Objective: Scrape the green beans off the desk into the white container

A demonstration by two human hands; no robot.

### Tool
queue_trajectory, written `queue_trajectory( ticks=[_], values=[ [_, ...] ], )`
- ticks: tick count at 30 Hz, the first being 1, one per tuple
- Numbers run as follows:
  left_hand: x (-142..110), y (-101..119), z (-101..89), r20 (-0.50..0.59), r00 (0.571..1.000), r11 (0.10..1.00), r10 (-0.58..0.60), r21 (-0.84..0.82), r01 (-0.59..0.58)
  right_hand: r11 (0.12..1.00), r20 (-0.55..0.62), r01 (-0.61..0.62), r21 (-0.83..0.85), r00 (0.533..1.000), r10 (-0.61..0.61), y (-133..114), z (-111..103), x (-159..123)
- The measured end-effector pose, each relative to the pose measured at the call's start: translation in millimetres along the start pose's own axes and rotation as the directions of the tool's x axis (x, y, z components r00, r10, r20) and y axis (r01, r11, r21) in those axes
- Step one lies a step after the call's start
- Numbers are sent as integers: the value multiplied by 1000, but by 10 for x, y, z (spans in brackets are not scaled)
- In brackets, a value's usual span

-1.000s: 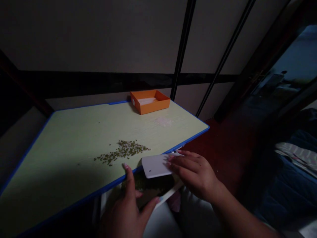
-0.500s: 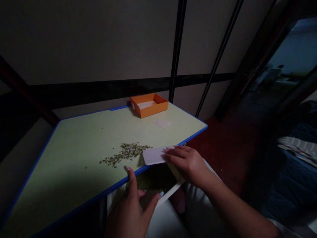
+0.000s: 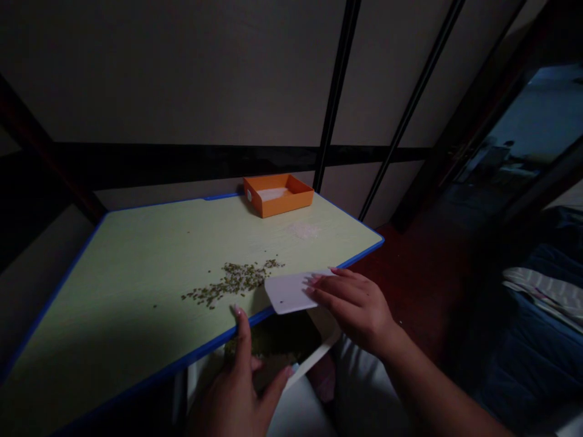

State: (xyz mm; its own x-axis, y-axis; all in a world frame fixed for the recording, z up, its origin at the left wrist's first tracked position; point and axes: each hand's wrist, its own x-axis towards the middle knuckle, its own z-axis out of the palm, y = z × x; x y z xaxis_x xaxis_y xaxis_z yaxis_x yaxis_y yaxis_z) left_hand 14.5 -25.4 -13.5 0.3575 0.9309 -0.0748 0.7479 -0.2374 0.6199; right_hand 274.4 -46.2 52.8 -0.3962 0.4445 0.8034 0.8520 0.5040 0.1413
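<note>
A pale green table [image 3: 136, 255] with a blue edge carries a scatter of small green beans [image 3: 232, 279] near its front edge. My right hand [image 3: 355, 306] pinches a flat white scraper card [image 3: 288, 291] that rests at the table's edge, just right of the beans. Below the edge, my left hand [image 3: 237, 382] grips a white tray [image 3: 314, 355] holding more green beans; its thumb rests up on the blue edge.
An orange box [image 3: 279, 194] stands at the table's far side, with a small patch of white grains [image 3: 304, 229] in front of it. Dark poles and a wall rise behind. A red floor and blue bedding lie to the right.
The scraper card rose from below the edge onto the table beside the beans, then slid slightly back toward the edge. The left hand stayed holding the tray.
</note>
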Motion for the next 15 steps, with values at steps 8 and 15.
queue_trajectory(
  ticks=[8, 15],
  values=[
    [25, 28, -24, 15, 999, 999, -47, -15, 47, 998, 20, 27, 55, 999, -28, -80, 98, 16],
    [35, -59, -1, 47, 999, 1000, -25, -8, 26, 1000, 16, -1, -11, 1000, 1, 131, 144, -42]
  ],
)
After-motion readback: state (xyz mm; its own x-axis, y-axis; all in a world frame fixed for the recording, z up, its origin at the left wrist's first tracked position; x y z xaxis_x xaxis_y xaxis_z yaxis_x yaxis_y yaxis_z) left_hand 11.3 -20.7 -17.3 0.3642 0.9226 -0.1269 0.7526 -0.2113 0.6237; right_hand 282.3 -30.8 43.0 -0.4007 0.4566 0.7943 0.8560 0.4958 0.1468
